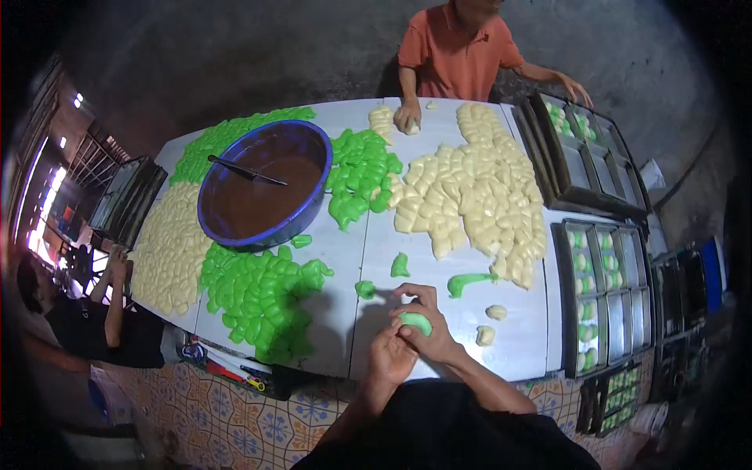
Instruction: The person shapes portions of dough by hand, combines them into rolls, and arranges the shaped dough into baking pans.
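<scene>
Just beyond the near edge of the table, my two hands meet around a pale green dough ball [415, 323]. My right hand [440, 338] curls over it, fingers bent. From the other side my left hand [389, 360] presses against it, palm turned partly up; some of its fingers are hidden. Ahead lie small green dough pieces [400, 265] and a longer green dough strip [468, 283]. To the right of my right hand sit two small cream dough pieces [486, 336].
Cream dough [478, 196] and green dough [258, 301] cover much of the table. A blue basin [323, 184] holds brown filling and a spatula [243, 169]. Metal trays [615, 321] with green-and-cream dough line the right. A person in orange [458, 55] works opposite; another person [106, 329] is at left.
</scene>
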A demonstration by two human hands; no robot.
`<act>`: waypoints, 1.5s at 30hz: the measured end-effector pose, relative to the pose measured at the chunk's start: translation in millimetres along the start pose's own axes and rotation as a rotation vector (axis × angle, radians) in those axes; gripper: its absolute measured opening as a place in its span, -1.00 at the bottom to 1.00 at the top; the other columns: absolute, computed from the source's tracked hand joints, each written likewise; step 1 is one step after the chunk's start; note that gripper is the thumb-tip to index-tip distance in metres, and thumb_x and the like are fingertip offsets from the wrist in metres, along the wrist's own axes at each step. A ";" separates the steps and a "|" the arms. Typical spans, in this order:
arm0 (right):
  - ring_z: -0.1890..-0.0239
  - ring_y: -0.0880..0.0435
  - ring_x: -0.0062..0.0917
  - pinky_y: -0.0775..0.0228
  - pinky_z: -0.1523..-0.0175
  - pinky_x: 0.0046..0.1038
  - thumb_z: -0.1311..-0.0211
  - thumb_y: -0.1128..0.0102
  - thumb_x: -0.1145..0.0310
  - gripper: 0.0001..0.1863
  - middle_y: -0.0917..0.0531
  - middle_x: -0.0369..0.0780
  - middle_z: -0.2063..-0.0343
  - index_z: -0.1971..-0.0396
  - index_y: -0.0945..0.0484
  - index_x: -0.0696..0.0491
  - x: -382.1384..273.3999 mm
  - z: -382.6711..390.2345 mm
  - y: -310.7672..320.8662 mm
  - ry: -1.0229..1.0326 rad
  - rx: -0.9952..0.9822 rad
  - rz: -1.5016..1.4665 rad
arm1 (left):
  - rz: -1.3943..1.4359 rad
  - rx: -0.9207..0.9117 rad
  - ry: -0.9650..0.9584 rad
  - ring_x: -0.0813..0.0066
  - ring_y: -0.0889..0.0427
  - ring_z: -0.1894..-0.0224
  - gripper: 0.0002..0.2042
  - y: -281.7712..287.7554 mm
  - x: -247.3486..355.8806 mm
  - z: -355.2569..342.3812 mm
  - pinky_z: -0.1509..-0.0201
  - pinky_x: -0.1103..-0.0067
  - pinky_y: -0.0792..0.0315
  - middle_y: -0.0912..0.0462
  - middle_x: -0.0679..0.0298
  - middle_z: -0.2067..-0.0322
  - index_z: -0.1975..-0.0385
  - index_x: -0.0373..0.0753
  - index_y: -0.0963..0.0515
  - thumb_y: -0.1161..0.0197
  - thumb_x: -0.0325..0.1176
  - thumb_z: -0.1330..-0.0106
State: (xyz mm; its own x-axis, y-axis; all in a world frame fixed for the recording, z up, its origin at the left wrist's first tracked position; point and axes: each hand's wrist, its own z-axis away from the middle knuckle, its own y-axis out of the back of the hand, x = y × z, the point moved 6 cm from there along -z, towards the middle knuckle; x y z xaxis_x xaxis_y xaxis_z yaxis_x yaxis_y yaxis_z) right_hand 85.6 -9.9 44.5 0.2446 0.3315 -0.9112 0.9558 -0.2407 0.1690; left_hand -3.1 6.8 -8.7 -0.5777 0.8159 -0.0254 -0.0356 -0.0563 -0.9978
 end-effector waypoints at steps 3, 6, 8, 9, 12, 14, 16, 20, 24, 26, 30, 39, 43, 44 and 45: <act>-0.23 -0.16 -0.35 -0.08 -0.24 -0.31 -0.05 -0.31 0.05 -0.23 -0.18 -0.20 -0.23 -0.24 -0.25 0.04 25.1 -11.3 0.4 -0.144 -0.080 -0.370 | -0.138 0.063 0.033 0.32 -0.40 -0.14 -0.04 -10.9 12.3 -3.5 -0.17 0.42 -0.34 -0.40 0.15 -0.11 -0.16 -0.34 -0.28 -0.32 0.33 0.10; -0.21 -0.15 -0.40 -0.16 -0.19 -0.39 0.11 -0.35 -0.22 0.22 -0.09 -0.20 -0.28 -0.40 0.20 0.02 48.3 -6.4 3.2 -0.304 -0.177 -0.549 | -0.335 -0.294 0.121 0.15 -0.34 -0.20 0.31 -48.0 58.4 -50.4 -0.26 0.27 -0.24 -0.29 -0.01 -0.20 -0.29 -0.47 0.03 -0.20 0.56 0.30; -0.13 -0.22 -0.42 -0.24 -0.09 -0.44 0.25 -0.31 -0.42 0.35 -0.05 -0.18 -0.30 -0.41 0.24 -0.03 53.3 -13.9 9.6 -0.315 -0.117 -0.516 | -0.791 -0.189 -0.121 0.18 -0.45 -0.12 0.04 -62.1 140.5 -111.6 -0.23 0.31 -0.28 -0.43 -0.08 -0.10 -0.21 -0.55 -0.17 0.14 0.48 -0.12; -0.11 -0.24 -0.40 -0.24 -0.06 -0.43 0.19 -0.29 -0.40 0.29 -0.05 -0.14 -0.30 -0.41 0.24 -0.07 66.6 -11.8 14.8 -0.326 -0.062 -0.524 | -1.163 -0.097 -0.296 0.21 -0.51 -0.06 -0.14 -87.8 179.1 -137.7 -0.16 0.34 -0.33 -0.54 -0.03 0.01 -0.10 -0.53 -0.36 0.31 0.32 -0.32; -0.24 -0.20 -0.29 -0.20 -0.27 -0.14 -0.12 -0.27 0.00 -0.02 -0.07 -0.05 -0.29 -0.40 0.18 -0.11 50.0 -23.6 6.8 -0.225 0.011 -0.612 | -2.123 0.481 -0.902 0.19 -0.61 0.38 -0.28 -94.9 323.8 -190.3 0.13 0.28 -0.41 -0.54 -0.02 0.56 0.32 -0.48 -0.53 0.32 0.19 -0.41; -0.25 -0.21 -0.27 -0.11 -0.34 -0.05 -0.21 -0.21 0.18 -0.12 -0.08 -0.02 -0.28 -0.39 0.16 -0.13 63.2 -21.7 -9.3 -0.168 -0.078 -0.699 | -2.267 0.795 -0.719 0.07 -0.59 0.37 -0.14 -16.9 408.8 -196.0 0.09 0.28 -0.39 -0.55 -0.01 0.56 0.40 -0.46 -0.52 0.38 0.38 -0.29; -0.21 -0.26 -0.36 -0.24 -0.22 -0.28 -0.22 -0.22 0.14 -0.13 -0.20 -0.13 -0.25 -0.39 0.11 -0.01 89.8 -17.3 -21.8 -0.251 -0.095 -0.629 | -2.344 0.945 -0.858 0.04 -0.59 0.38 -0.10 18.9 463.4 -175.2 0.09 0.28 -0.38 -0.54 -0.02 0.57 0.44 -0.46 -0.53 0.42 0.43 -0.25; -0.16 -0.31 -0.46 -0.26 -0.17 -0.37 -0.20 -0.24 0.15 -0.13 -0.27 -0.17 -0.22 -0.38 0.06 0.05 106.7 -12.2 6.5 -0.381 0.105 -0.516 | -1.917 0.763 0.071 0.15 -0.52 0.49 -0.14 -41.6 335.8 -201.2 0.20 0.29 -0.37 -0.52 0.15 0.63 0.52 -0.37 -0.58 0.46 0.36 -0.31; 0.00 -0.53 -0.46 -0.39 -0.02 -0.54 -0.37 -0.01 0.34 -0.37 -0.43 -0.11 -0.10 -0.35 -0.01 0.13 103.5 -29.4 -0.9 -0.458 0.261 -0.773 | -1.644 0.443 -0.459 0.29 -0.58 0.32 -0.21 -80.4 247.9 -143.5 0.17 0.33 -0.40 -0.63 0.13 0.39 0.30 -0.27 -0.62 0.42 0.35 -0.33; 0.01 -0.52 -0.48 -0.40 -0.01 -0.55 -0.38 0.00 0.35 -0.45 -0.46 -0.12 -0.05 -0.29 -0.11 0.17 124.2 -26.7 -14.4 -0.513 0.152 -1.081 | -1.150 0.561 -0.245 0.17 -0.56 0.06 -0.15 -69.8 164.2 -104.1 -0.12 0.30 -0.32 -0.56 0.00 0.07 -0.09 -0.39 -0.40 0.41 0.36 -0.32; 0.46 -0.52 -0.68 -0.38 0.36 -0.67 -0.29 -0.14 0.37 -0.77 -0.61 -0.29 0.41 0.19 -0.55 0.23 96.7 -17.5 -11.5 -0.680 0.386 -0.727 | -0.929 0.546 -0.156 0.18 -0.41 -0.14 -0.25 -20.1 84.8 -60.7 -0.27 0.25 -0.20 -0.35 0.04 -0.17 -0.29 -0.42 -0.12 0.25 0.20 -0.38; 0.07 -0.50 -0.27 -0.40 0.01 -0.36 -0.02 -0.19 0.59 -0.60 -0.46 -0.09 0.04 0.05 -0.51 0.14 14.6 20.3 20.7 -0.032 0.161 0.261 | -1.631 0.234 -0.209 0.41 -0.61 0.18 -0.64 -5.6 37.1 -16.9 0.12 0.59 -0.51 -0.57 0.12 0.19 -0.09 -0.46 -0.40 -0.16 -0.47 -0.32; 0.11 -0.54 -0.47 -0.41 0.09 -0.48 -0.15 -0.20 0.53 -0.86 -0.50 -0.15 0.16 0.27 -0.59 0.16 15.5 33.4 35.0 -0.219 0.385 -0.136 | -1.308 0.247 -0.164 0.42 -0.64 0.22 -0.75 -2.6 27.5 -8.2 0.14 0.60 -0.56 -0.59 0.16 0.30 0.16 -0.51 -0.49 -0.17 -0.40 -0.34; 0.11 -0.54 -0.47 -0.41 0.09 -0.48 -0.15 -0.20 0.53 -0.86 -0.50 -0.15 0.16 0.27 -0.59 0.16 11.1 36.3 34.0 -0.220 0.388 -0.137 | -1.289 0.243 -0.135 0.42 -0.64 0.25 -0.80 0.7 25.8 -7.5 0.15 0.57 -0.59 -0.57 0.16 0.27 0.21 -0.48 -0.49 -0.18 -0.43 -0.32; 0.15 -0.53 -0.51 -0.40 0.15 -0.51 -0.17 -0.20 0.52 -0.85 -0.51 -0.15 0.19 0.25 -0.59 0.17 1.0 36.7 29.4 -0.139 0.315 0.019 | -1.270 0.240 -0.108 0.43 -0.64 0.29 -0.84 2.0 24.0 -6.3 0.17 0.55 -0.62 -0.56 0.16 0.24 0.25 -0.45 -0.49 -0.18 -0.46 -0.31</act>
State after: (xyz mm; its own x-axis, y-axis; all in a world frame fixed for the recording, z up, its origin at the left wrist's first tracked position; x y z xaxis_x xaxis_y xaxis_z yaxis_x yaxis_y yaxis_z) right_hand 107.9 -50.1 34.8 0.2163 0.2022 -0.9552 0.8488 -0.5224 0.0816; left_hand -12.0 29.9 -11.7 -0.0940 0.3252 0.9410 -0.7417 0.6076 -0.2841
